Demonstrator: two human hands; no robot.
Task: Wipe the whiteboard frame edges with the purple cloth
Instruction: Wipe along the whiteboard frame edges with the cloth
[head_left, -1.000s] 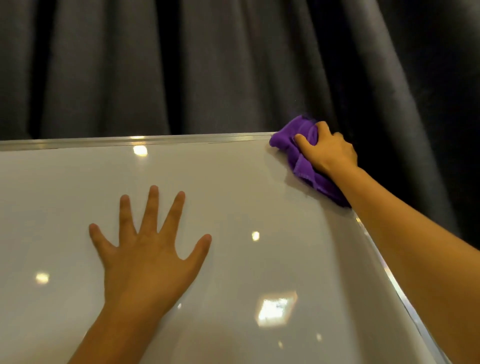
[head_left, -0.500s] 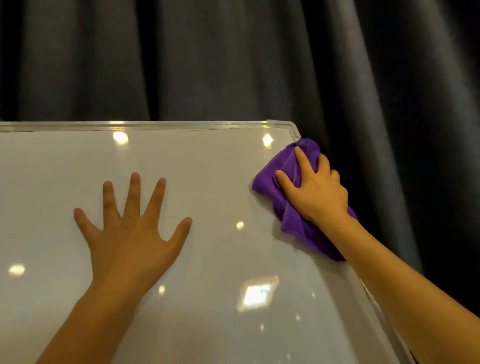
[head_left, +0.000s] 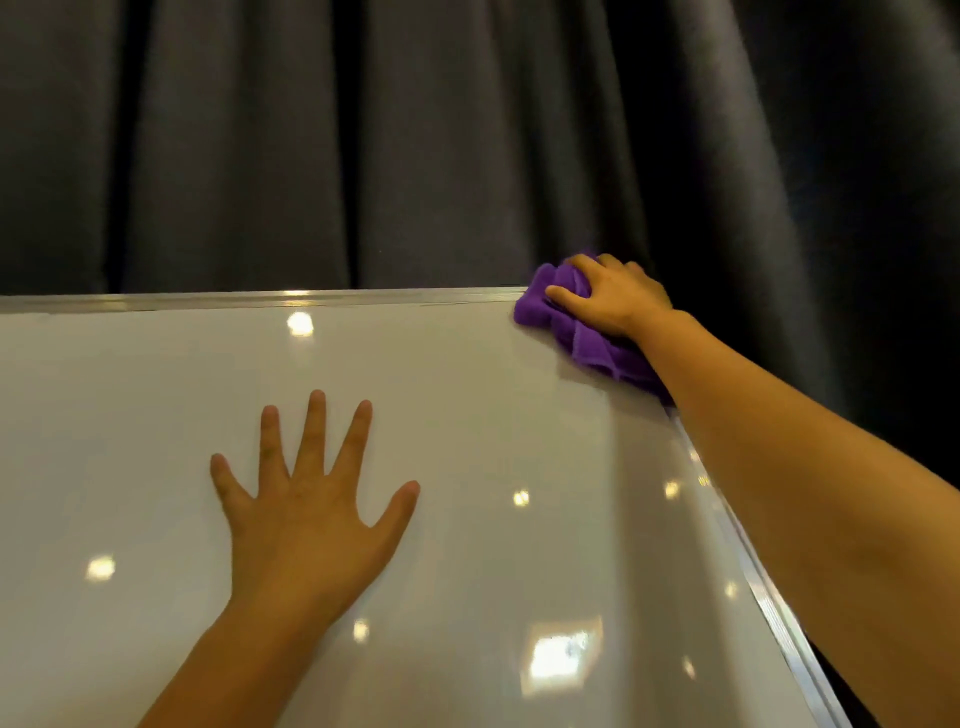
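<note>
A glossy whiteboard (head_left: 467, 415) fills the lower part of the view, with a silver frame along its top edge (head_left: 260, 300) and right edge (head_left: 763, 587). My right hand (head_left: 613, 296) presses the bunched purple cloth (head_left: 582, 338) onto the board's top right corner, fingers curled over it. The cloth covers the corner of the frame and trails down under my wrist. Flat on the board's middle lies my left hand (head_left: 311, 504), fingers spread, holding nothing.
A dark grey curtain (head_left: 415, 145) hangs in folds right behind the board. Ceiling lights reflect as bright spots on the white surface. My right forearm (head_left: 805, 493) crosses over the right frame edge.
My right hand slid the cloth down the right edge, then back up to the top right corner. My left hand stayed flat on the board.
</note>
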